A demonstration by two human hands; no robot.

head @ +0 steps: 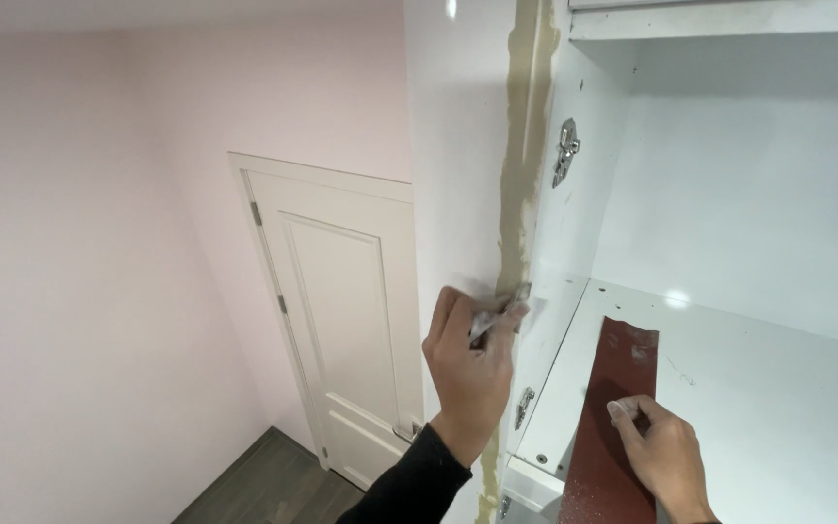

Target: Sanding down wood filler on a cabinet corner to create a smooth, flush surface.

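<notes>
The left hand (472, 364) is gripping a small putty knife (499, 312), pressing it against the vertical filler strip (518, 194) running twelve to six. At four o'clock, the right hand (660, 448) is resting, fingers loosely curled, on red sandpaper (621, 408) on the shelf (778, 388).

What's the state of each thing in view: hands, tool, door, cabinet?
left hand: gripping a small scraper, pressed to the cabinet edge
scraper: held, blade on the filler strip
right hand: resting on the sandpaper sheet
sandpaper sheet: flat on the shelf, dusty
room door: closed
cabinet: open, door off, hinges bare
</notes>
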